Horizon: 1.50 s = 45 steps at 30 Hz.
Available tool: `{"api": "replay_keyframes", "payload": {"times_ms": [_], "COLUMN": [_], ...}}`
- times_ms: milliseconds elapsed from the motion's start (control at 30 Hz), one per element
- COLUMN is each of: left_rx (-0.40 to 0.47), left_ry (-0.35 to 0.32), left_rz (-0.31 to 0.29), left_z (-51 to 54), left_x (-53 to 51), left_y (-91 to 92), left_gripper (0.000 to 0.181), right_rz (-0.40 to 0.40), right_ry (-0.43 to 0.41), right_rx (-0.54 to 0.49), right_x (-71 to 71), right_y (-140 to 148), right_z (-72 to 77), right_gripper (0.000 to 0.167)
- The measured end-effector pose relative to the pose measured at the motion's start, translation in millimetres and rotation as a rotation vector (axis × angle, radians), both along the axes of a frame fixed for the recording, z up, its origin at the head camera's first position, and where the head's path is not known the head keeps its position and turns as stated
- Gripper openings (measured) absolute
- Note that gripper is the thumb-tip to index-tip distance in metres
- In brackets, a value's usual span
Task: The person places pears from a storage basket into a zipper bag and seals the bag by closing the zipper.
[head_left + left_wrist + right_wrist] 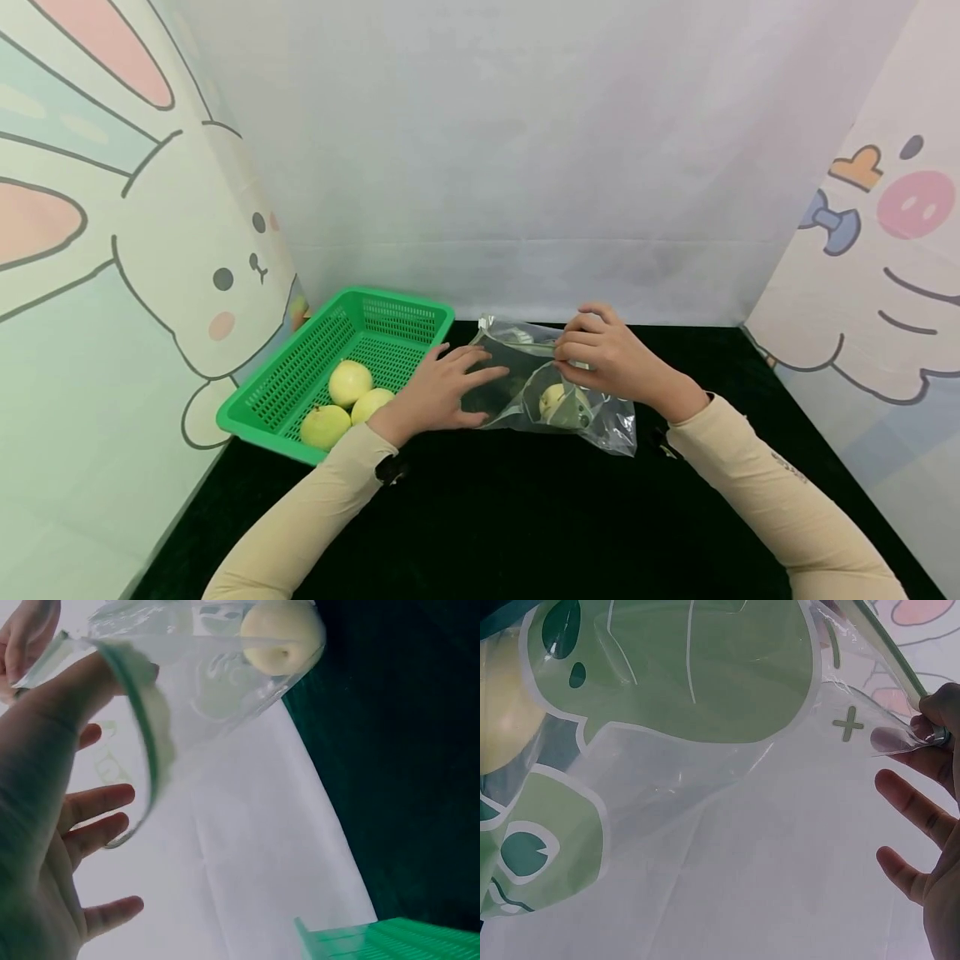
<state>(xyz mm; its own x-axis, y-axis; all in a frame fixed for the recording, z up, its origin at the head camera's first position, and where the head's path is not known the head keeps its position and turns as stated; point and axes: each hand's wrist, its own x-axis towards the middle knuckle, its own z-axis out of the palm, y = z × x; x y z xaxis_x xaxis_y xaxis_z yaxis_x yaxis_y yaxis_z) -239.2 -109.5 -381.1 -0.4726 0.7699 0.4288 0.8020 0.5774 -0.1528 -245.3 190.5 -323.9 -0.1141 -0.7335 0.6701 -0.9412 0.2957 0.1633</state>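
Note:
A clear plastic bag with green print (pixel 525 408) lies between the hands, one pale yellow-green fruit (pixel 558 403) inside it. My right hand (pixel 618 360) pinches the bag's rim between thumb and finger; in the right wrist view that pinch shows beside the green-edged opening, the other fingers of the hand (pixel 930 817) apart from the bag. My left hand (pixel 442 390) is at the bag's left side with fingers spread. In the left wrist view the thumb of the left hand (pixel 64 817) reaches inside the bag's mouth, and the fruit (pixel 283 637) rests in the bag beyond.
A green perforated basket (pixel 258 404) stands to the left, holding three pale yellow-green fruits (pixel 350 382). Dark cloth (pixel 525 517) covers the table. A white curtain (pixel 510 167) hangs behind, with cartoon-printed panels on both sides.

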Motion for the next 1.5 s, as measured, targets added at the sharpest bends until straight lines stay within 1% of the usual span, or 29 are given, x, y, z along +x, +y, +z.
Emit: {"api": "replay_keyframes", "payload": {"times_ms": [100,267,333,400,533,633,767,867,967,1100,1200,1333,1400,1500], "left_rx": [0.027,0.056,0.064,0.071,0.090,0.098,0.119,0.136,0.118,0.092,0.078,0.034,0.017,0.010], "left_ry": [0.028,0.032,0.034,0.041,0.043,0.042,0.032,-0.008,-0.082,-0.177,-0.209,-0.232,-0.245,-0.257], "left_rz": [-0.023,-0.049,-0.044,-0.025,0.036,0.076,0.138,0.191,0.238,0.290,0.321,0.354,0.363,0.368], "left_z": [6.2,15.1,18.0,20.0,21.7,21.6,20.9,18.9,14.4,9.4,8.0,4.8,1.5,-6.6], "left_x": [1.1,2.9,3.6,4.0,4.0,1.5,-4.4,-7.8,-8.9,-7.4,-5.1,0.6,3.8,7.3], "left_y": [-2.8,-10.0,-15.5,-22.9,-41.5,-57.4,-80.8,-96.9,-108.8,-120.1,-126.3,-132.4,-134.2,-136.3], "left_gripper": [0.065,0.066,0.067,0.069,0.072,0.072,0.071,0.072,0.072,0.073,0.074,0.073,0.073,0.074], "right_rz": [0.000,-0.001,0.002,0.003,0.003,0.003,0.004,0.003,0.004,0.005,0.006,0.008,0.009,0.008], "right_ry": [-0.007,-0.010,-0.015,-0.019,-0.022,-0.020,-0.016,-0.016,-0.019,-0.021,-0.020,-0.021,-0.022,-0.024], "right_rx": [0.000,0.001,0.001,0.001,-0.002,-0.005,-0.007,-0.007,-0.008,-0.009,-0.011,-0.016,-0.020,-0.019], "right_x": [0.1,-0.1,-0.1,-0.2,-0.4,-0.5,-0.5,-0.2,0.1,-0.1,-0.1,0.2,0.3,0.5], "right_y": [0.1,1.0,1.3,1.6,2.4,3.0,3.7,4.3,4.8,4.6,4.4,4.5,4.6,4.3], "right_z": [0.0,-0.2,-0.3,-0.3,-0.5,-0.7,-1.0,-1.5,-1.9,-1.1,-0.5,-0.9,-1.3,-1.9], "right_gripper": [0.036,0.036,0.036,0.036,0.035,0.035,0.035,0.035,0.035,0.035,0.035,0.035,0.035,0.035]}}
